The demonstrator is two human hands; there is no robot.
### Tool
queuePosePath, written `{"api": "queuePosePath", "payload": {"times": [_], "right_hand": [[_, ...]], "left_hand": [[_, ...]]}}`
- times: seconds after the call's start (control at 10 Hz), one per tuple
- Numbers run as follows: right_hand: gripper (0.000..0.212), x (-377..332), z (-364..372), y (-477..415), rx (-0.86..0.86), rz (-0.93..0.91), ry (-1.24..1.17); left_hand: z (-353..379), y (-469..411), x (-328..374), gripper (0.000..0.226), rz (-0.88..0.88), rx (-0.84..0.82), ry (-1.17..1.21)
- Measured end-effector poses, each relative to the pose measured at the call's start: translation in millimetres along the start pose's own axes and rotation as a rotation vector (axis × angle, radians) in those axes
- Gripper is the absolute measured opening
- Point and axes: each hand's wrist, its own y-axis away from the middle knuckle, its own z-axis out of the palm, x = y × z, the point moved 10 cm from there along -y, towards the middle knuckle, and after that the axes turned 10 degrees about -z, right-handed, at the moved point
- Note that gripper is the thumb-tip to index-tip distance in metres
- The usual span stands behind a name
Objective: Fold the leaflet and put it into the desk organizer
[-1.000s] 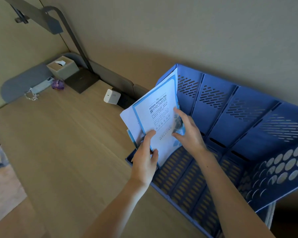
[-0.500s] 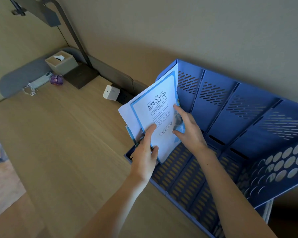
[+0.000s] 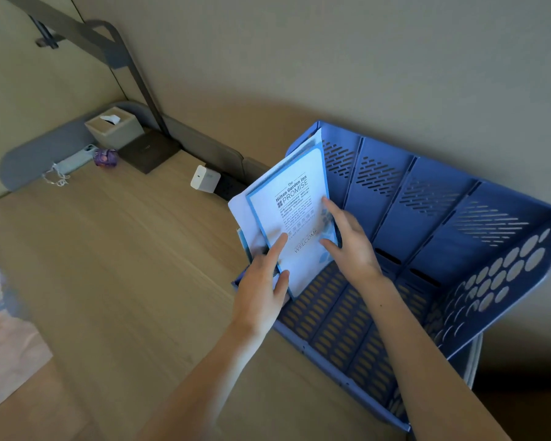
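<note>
Two hands on one leaflet (image 3: 295, 218): left hand (image 3: 263, 289) pinching its lower left edge, forefinger stretched over the print; right hand (image 3: 347, 246) spread flat, fingers pressed on its right side. Leaflet upright, slightly tilted, in the leftmost slot of one blue desk organizer (image 3: 433, 249), against its left wall. Three slots to the right open. Plastic organizer, perforated with slits, ovals and circles. Thin glossy paper, blue-bordered. Smooth wood-grain bench (image 3: 109, 265), broad bare stretch to the left. At the far edge: one tissue box (image 3: 113, 128), one white cube charger (image 3: 204, 179).
</note>
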Motion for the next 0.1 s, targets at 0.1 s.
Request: {"api": "queuePosePath", "payload": {"times": [0.1], "right_hand": [[0.088,-9.7,-13.2,7.8,0.044,0.024,0.026]], "left_hand": [[-18.8,7.0,7.2,0.064,0.001,0.031,-0.072]]}}
